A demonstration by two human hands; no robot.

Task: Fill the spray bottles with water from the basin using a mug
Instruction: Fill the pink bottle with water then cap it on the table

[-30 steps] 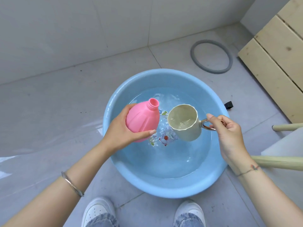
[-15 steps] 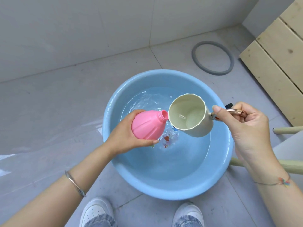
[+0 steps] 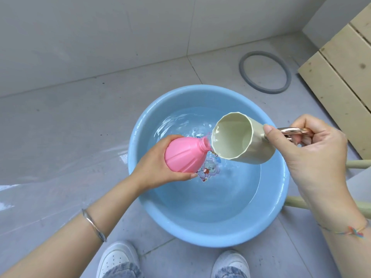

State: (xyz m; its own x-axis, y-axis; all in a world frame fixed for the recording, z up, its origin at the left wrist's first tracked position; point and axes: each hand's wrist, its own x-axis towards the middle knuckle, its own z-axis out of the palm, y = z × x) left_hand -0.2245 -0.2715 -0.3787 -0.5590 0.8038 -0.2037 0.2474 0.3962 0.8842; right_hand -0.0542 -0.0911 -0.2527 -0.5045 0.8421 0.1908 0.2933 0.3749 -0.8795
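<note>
Blue basin [image 3: 208, 237] stands on the grey tiled floor and holds clear, rippled water [image 3: 210, 197]; a cartoon picture [image 3: 207, 171] shows through at the bottom.

Pink spray bottle [image 3: 183, 155], no spray head fitted, is held above the water near the basin's middle. It is tilted, with its open neck pointing right and slightly up. How full it is cannot be told through the opaque wall.

Cream mug [image 3: 243, 143] lies almost on its side above the basin, its lower lip touching the bottle's neck. A small splash shows at the neck. Whether water is left in the mug I cannot tell.

Left hand [image 3: 152, 169] wraps the bottle's round body from the left. Right hand [image 3: 317, 157] grips the mug's metal handle [image 3: 291, 131], thumb pressed on the mug wall.

A grey ring [image 3: 244, 75] lies on the floor beyond the basin, with wooden slats [image 3: 341, 81] to its right.
</note>
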